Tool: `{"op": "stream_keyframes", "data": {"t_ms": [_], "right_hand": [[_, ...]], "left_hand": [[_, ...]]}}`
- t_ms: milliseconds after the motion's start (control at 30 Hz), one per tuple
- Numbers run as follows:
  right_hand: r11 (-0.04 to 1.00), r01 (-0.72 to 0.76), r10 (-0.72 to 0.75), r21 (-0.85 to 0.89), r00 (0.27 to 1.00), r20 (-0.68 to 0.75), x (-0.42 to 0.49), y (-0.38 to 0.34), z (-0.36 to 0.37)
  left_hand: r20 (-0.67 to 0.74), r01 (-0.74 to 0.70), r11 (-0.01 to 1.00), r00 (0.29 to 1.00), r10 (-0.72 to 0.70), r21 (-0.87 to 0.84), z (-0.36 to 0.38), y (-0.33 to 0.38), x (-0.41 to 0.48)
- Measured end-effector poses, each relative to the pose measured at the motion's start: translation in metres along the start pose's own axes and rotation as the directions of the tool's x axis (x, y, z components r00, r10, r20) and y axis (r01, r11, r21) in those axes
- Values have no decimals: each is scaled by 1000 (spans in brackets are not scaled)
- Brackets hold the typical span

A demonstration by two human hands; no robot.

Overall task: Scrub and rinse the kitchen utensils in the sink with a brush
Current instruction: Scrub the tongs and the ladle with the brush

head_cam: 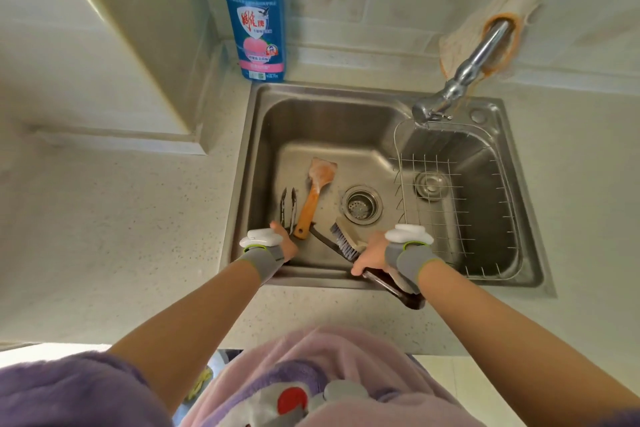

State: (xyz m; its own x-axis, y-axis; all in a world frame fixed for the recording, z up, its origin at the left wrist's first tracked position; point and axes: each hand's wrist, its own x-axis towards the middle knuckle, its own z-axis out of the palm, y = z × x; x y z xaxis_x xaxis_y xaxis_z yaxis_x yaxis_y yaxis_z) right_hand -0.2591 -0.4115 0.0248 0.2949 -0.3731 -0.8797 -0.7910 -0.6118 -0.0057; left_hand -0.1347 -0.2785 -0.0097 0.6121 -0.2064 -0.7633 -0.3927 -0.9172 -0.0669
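In the steel sink [311,121] lie a wooden spatula [317,191] with an orange handle and metal tongs [289,206] to its left. My left hand [282,244] reaches down at the near ends of the tongs and spatula; its fingers are hidden. My right hand [372,255] is shut on a scrub brush [344,239] with a cream head and grey bristles, held over the sink's near edge. A dark long-handled utensil [323,239] runs under the brush and across the rim; whether my right hand also grips it is unclear.
A wire basket [485,204] fills the sink's right side below the metal faucet [460,76], which has a cloth [467,35] draped on it. The drain [362,206] is mid-basin. A blue dish soap bottle [256,17] stands behind the sink's left corner. Speckled counter [138,218] surrounds the sink.
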Motion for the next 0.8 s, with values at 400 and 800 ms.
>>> {"op": "stream_keyframes", "data": {"t_ms": [400, 800], "right_hand": [[988, -51, 76, 147, 983, -166, -66, 24, 13], [756, 172, 87, 632, 930, -357, -76, 23, 48]], "left_hand": [[234, 29, 450, 883, 407, -892, 22, 51, -50], [180, 180, 57, 803, 568, -982, 20, 64, -82]]}}
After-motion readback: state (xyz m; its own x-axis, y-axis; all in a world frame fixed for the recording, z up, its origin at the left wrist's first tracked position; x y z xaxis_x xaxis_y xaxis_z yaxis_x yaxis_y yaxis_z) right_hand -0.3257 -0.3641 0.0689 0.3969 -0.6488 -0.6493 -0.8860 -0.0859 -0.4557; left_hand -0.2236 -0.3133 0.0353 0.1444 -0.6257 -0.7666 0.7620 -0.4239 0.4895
